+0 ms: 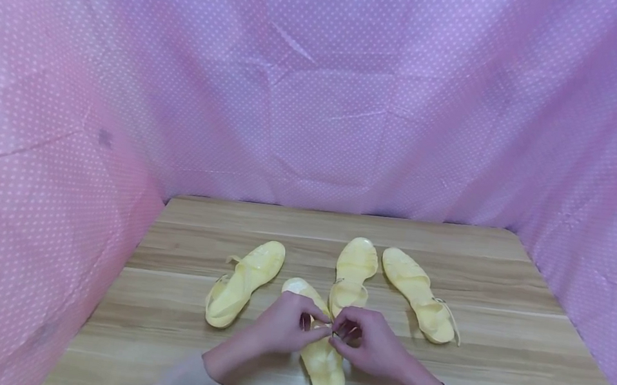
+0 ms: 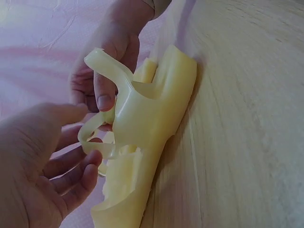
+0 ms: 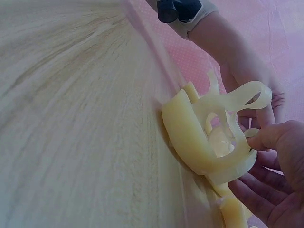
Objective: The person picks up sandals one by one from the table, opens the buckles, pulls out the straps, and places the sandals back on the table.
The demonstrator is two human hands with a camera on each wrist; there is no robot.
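Observation:
A pale yellow jelly sandal (image 1: 324, 377) lies at the front middle of the table, its toe angled away to the left. Over its ankle part my two hands meet. My left hand (image 1: 281, 324) pinches a thin strap (image 2: 85, 135) of this sandal between thumb and fingers. Opposite it, my right hand (image 1: 373, 343) pinches the strap too, thumb against fingertips. In the left wrist view another strap end (image 2: 107, 64) sticks up loose from the sandal. The fingers partly hide where the strap pieces meet, so I cannot tell whether they are fastened.
Three more yellow sandals lie about: one to the left (image 1: 244, 281), one just behind the hands (image 1: 356, 264), one to the right (image 1: 413, 287) with a strap hanging out. The wood-grain table (image 1: 527, 351) is enclosed by a pink dotted cloth (image 1: 327, 91).

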